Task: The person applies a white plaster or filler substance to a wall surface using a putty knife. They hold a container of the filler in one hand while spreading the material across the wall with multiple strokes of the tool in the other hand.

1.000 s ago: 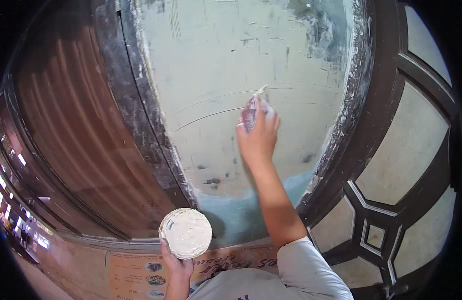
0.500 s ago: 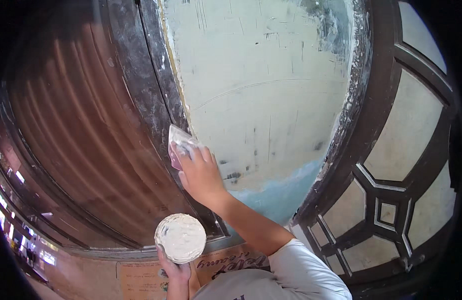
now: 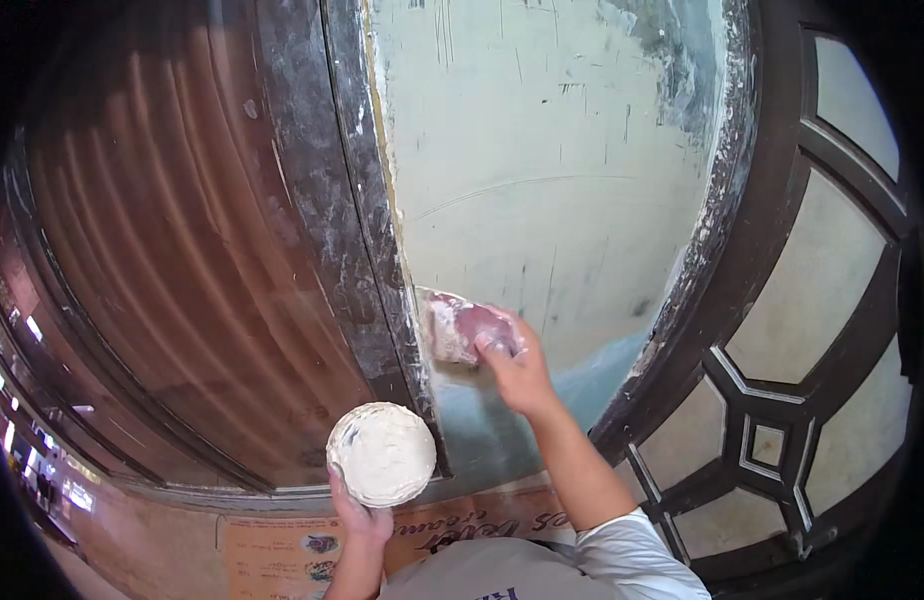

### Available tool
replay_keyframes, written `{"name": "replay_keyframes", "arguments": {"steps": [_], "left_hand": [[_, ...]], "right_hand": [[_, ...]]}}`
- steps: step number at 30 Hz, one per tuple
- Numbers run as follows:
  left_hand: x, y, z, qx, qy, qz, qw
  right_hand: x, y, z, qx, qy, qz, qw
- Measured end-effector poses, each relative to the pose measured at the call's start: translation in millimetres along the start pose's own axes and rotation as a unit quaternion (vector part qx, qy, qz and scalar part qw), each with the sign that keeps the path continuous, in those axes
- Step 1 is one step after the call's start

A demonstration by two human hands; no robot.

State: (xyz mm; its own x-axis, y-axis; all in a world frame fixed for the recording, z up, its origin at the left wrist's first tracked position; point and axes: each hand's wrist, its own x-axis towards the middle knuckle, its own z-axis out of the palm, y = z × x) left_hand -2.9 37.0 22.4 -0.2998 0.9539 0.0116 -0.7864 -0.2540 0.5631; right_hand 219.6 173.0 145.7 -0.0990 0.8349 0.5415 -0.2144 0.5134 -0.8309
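Note:
My left hand [image 3: 363, 515] grips the side of a round tub [image 3: 384, 453] full of creamy white putty, with a small dark patch near its left rim. My right hand [image 3: 520, 368] is closed on a flat, dull red putty spreader [image 3: 460, 328] smeared with white, thumb on its near face. The spreader's left edge lies at the border between the pale wall panel [image 3: 522, 120] and the dark wooden frame [image 3: 357, 240]. Whether its edge presses on the wall cannot be made out.
A brown curtained glass pane [image 3: 192, 270] fills the left side. On the right stands a dark door [image 3: 762, 330] with pale inset panels. A bluish patch [image 3: 482, 440] covers the wall's lower part. Printed cardboard [image 3: 272, 555] lies below, by the wall's foot.
My right hand has moved right and down with the spreader, turning it so its red face shows. The tub in my left hand has shifted slightly right and up. The view has swung a little left.

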Motion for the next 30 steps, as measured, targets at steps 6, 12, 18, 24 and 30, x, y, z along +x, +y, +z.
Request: {"name": "replay_keyframes", "arguments": {"steps": [6, 12, 18, 24, 30], "left_hand": [[-2, -17, 16, -0.026, 0.002, -0.008, 1.0], [-5, -27, 22, 0.0, 0.021, 0.005, 1.0], [-11, -24, 13, -0.013, 0.041, 0.017, 0.999], [-9, -21, 1, -0.005, 0.046, 0.024, 0.999], [-5, -23, -1, 0.001, 0.032, 0.019, 0.999]], "right_hand": [[94, -98, -16, -0.475, 0.047, -0.43, 0.766], [157, -106, 19, -0.588, 0.059, -0.504, 0.63], [29, 83, -3, -0.651, -0.047, -0.332, 0.681], [-141, 220, -53, -0.628, -0.213, -0.143, 0.734], [-68, 131, -52, -0.538, -0.23, -0.155, 0.796]]}}
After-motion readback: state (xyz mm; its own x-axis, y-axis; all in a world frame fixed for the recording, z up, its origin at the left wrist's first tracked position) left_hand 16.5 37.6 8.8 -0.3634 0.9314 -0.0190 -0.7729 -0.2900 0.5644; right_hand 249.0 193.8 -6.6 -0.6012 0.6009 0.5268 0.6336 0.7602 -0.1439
